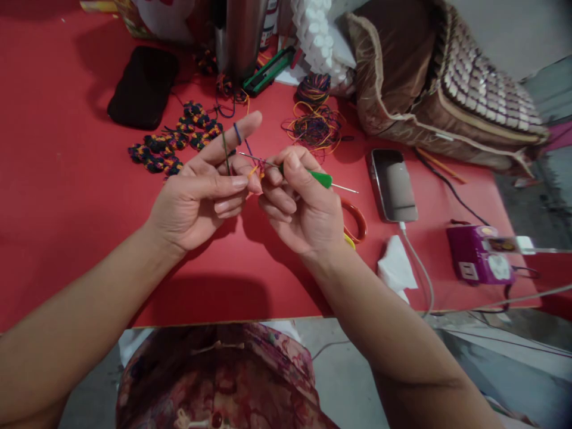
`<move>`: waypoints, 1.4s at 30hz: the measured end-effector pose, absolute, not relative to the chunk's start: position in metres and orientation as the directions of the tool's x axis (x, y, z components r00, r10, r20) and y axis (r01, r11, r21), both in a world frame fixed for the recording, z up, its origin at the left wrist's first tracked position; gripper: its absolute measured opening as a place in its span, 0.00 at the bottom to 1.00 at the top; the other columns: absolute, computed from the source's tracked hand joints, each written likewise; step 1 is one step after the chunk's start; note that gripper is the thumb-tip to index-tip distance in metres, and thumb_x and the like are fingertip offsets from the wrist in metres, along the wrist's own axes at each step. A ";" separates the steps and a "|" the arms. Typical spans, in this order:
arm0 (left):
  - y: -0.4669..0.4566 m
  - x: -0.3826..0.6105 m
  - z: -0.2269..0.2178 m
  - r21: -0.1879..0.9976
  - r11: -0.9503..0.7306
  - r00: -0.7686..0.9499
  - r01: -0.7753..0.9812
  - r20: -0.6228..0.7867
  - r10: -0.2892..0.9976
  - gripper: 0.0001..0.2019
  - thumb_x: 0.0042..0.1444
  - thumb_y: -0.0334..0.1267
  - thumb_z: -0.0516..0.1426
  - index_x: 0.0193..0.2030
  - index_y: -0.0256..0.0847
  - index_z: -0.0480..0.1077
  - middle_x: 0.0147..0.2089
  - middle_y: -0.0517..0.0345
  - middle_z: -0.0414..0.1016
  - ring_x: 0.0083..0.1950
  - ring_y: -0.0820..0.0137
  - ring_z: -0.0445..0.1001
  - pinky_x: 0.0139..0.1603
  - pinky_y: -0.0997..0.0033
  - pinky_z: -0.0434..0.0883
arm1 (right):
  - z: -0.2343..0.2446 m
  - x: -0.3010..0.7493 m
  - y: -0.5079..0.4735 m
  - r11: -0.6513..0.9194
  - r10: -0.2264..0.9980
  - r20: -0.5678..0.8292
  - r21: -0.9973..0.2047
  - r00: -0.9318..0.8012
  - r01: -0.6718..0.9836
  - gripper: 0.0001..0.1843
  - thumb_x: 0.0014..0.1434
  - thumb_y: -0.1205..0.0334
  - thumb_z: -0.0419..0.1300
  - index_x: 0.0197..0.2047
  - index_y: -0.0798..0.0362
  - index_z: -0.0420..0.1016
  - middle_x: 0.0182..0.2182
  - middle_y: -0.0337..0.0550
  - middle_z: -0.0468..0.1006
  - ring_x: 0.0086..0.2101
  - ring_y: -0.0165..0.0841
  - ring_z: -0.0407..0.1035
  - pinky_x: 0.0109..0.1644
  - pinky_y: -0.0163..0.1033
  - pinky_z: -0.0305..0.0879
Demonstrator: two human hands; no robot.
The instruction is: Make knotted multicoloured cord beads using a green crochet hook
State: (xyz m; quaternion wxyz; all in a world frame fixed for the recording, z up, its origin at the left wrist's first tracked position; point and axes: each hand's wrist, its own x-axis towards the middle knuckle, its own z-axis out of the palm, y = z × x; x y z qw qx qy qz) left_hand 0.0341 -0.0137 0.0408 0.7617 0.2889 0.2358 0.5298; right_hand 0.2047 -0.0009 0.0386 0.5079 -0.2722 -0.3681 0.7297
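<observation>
My right hand [308,199] grips a crochet hook [320,178] by its green handle. The thin metal shaft points left, its tip close to my left fingers. In my left hand [205,185], thumb and fingers pinch a small start of orange and pink crochet [255,171]. Dark yarn [237,134] wraps the raised left index finger and runs down toward the hook. Behind the left hand lies a crocheted strip [156,153] in dark, orange and pink yarn. A loose tangle of multicoloured yarn [315,126] lies beyond the right hand, with a wound ball [313,89] behind it.
On the red table [58,208] are a black phone [143,87], a charging phone [393,185], a purple power box [478,253], orange-handled scissors [356,219] and white tissue [397,265]. A steel bottle [243,39], green cutter [270,70] and brown cushion-like bag [402,53] stand behind.
</observation>
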 end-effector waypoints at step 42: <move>-0.023 0.046 0.046 0.798 0.102 0.049 -0.594 -0.090 0.995 0.28 0.54 0.31 0.74 0.62 0.52 0.83 0.27 0.67 0.74 0.31 0.69 0.73 0.37 0.67 0.72 | 0.050 0.201 -0.038 0.161 0.981 0.168 -0.984 -0.097 -0.075 0.05 0.70 0.50 0.75 0.46 0.35 0.84 0.35 0.40 0.81 0.41 0.43 0.81 0.45 0.50 0.84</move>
